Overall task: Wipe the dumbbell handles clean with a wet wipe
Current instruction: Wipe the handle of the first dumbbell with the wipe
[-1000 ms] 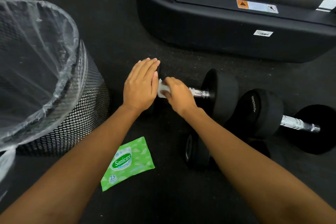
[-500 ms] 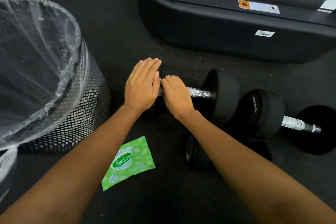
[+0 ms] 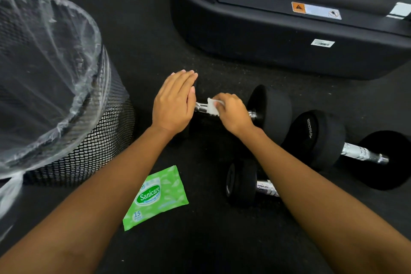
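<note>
On the dark rubber floor, the nearest black-ended dumbbell lies with one end hidden under the flat, open left hand. Its chrome handle shows only in short stretches, since the right hand grips a white wet wipe closed around it. A smaller dumbbell is partly covered by the right forearm.

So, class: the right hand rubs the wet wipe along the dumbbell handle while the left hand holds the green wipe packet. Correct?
Not quite. In the head view the left hand rests flat on the dumbbell's end; the packet lies on the floor.
</note>
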Motion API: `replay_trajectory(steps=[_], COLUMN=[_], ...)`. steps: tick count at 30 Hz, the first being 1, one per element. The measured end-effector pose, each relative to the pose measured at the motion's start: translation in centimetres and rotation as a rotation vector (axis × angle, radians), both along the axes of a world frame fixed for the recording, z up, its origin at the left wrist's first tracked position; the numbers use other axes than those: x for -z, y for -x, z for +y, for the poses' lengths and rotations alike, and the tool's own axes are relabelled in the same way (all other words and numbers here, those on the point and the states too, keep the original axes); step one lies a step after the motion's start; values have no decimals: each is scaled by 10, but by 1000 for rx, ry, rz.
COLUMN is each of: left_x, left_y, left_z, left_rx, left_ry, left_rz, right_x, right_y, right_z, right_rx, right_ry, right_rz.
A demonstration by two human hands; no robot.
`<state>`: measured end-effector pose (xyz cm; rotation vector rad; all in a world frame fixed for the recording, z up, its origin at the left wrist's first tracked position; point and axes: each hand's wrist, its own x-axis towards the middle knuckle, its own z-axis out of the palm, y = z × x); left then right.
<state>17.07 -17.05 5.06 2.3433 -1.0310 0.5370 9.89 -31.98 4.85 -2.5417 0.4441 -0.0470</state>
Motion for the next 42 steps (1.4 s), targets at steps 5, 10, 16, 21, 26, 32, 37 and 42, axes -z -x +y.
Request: replay_trajectory(steps=[5,10,16,21,26,32,37,42], left_x=[-1,0,1,1,1,-1,0,1], left_y=[1,1,0,1,0,0,2,1], left_z=[1,1,0,0,1,0,1,1], left_rx=[2,12,4,1,8,-2,4,-5], left_ry=[5,14,12,6,13,2,2,-4], left_rz=[6,0,8,3,1,9,5,-8], right_x=[8,9,0,2,-3,-4,-3,-1], right_y=[4,16,-13,-5,-1,-19,-1,-1], right_z=[13,6,17,22,4,26,12,13], right_rx=[-75,-55,29,-109,-29,-54,-113,-69], right_ry=[96,173,72,160,164,25,-47,-42], right_rz=[-22,-53,150,36,166,154,62,-3])
